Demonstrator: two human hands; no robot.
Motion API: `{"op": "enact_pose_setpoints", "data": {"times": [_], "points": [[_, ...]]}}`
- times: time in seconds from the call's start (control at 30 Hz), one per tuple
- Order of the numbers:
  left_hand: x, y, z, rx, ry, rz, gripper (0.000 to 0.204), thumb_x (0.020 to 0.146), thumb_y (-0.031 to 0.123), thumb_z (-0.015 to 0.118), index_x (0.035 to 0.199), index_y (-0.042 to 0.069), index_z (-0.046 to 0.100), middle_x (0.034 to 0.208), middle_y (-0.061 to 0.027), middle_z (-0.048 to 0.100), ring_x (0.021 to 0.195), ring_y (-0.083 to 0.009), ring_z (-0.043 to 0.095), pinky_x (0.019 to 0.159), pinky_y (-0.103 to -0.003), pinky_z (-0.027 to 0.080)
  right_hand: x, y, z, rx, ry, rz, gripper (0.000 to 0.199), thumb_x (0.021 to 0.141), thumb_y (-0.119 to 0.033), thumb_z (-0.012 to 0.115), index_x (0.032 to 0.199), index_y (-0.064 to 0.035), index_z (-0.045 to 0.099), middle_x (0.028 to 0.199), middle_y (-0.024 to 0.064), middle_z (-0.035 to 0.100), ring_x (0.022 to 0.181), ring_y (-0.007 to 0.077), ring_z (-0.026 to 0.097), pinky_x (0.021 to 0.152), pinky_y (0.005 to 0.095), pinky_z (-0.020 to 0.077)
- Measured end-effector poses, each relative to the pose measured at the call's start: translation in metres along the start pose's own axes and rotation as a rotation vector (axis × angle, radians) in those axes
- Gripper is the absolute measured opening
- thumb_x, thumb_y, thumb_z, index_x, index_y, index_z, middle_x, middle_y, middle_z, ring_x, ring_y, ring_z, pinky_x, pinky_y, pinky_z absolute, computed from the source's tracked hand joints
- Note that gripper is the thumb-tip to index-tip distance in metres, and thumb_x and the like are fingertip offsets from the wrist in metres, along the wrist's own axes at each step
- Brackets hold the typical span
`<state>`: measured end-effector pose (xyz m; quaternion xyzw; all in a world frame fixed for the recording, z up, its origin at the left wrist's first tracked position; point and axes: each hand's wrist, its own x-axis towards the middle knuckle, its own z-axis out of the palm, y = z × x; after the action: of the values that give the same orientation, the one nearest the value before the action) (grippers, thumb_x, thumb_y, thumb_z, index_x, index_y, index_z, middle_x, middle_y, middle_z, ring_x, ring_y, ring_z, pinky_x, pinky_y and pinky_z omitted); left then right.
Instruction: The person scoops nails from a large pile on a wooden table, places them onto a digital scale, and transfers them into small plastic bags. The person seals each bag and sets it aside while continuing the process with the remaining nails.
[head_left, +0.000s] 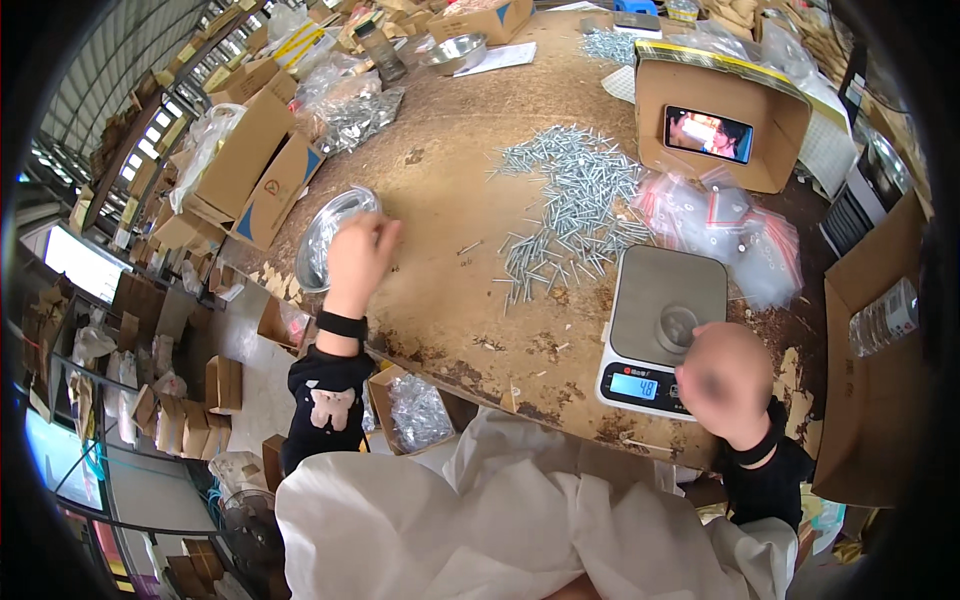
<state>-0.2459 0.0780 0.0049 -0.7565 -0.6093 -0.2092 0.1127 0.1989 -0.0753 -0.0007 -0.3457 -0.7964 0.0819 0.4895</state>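
Note:
My left hand (362, 258) is over the edge of a round metal bowl (308, 250) that holds clear plastic bags. Its fingers are curled, and whatever they may hold is hidden. On the right, my right hand (730, 378) is closed beside a small round clear dish (676, 328), overlapping its edge from this view. What is inside that hand does not show. The dish rests on the grey plate of a white digital scale (668, 285) with a lit display. Beyond the scale lies a spread pile of silver screws (575, 205).
Small zip bags (735, 225) with red strips lie right of the screws. An open cardboard box (720, 90) on its side holds a phone (708, 134) playing video. More cartons (255, 170) and a plastic-bag heap (355, 112) stand left. A metal bowl (455, 55) and jar (380, 52) sit farther back.

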Motion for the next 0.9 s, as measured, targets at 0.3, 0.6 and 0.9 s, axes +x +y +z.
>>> {"op": "enact_pose_setpoints", "data": {"times": [0.3, 0.6, 0.9], "points": [[0.024, 0.125, 0.046, -0.120, -0.674, 0.235, 0.093, 0.066, 0.060, 0.081, 0.125, -0.004, 0.049, 0.105, -0.0250, 0.065, 0.104, -0.0409, 0.062, 0.092, -0.042, 0.048, 0.003, 0.008, -0.006, -0.051, 0.067, 0.154, 0.011, 0.072, 0.001, 0.067, 0.073, -0.0040, 0.057, 0.068, 0.0083, 0.058, 0.059, 0.0255, 0.057, 0.054, 0.0337, 0.0425], [0.039, 0.145, 0.086, -0.317, -0.506, 0.331, 0.049, 0.082, 0.039, 0.070, 0.108, 0.002, 0.051, 0.089, -0.0198, 0.067, 0.084, -0.0395, 0.065, 0.071, -0.045, 0.052, 0.003, 0.013, -0.007, -0.077, -0.014, 0.080, 0.013, 0.071, -0.002, 0.070, 0.075, -0.0064, 0.059, 0.064, 0.0049, 0.054, 0.053, 0.0240, 0.053, 0.049, 0.0347, 0.0400], [0.036, 0.153, 0.096, -0.153, -0.286, 0.493, 0.026, 0.084, 0.020, 0.063, 0.102, 0.007, 0.050, 0.071, -0.0150, 0.063, 0.070, -0.0360, 0.064, 0.060, -0.047, 0.050, 0.005, 0.017, -0.010, -0.120, 0.037, 0.079, 0.012, 0.072, -0.002, 0.069, 0.073, -0.0063, 0.058, 0.061, 0.0055, 0.053, 0.051, 0.0246, 0.051, 0.048, 0.0356, 0.0383]]}}
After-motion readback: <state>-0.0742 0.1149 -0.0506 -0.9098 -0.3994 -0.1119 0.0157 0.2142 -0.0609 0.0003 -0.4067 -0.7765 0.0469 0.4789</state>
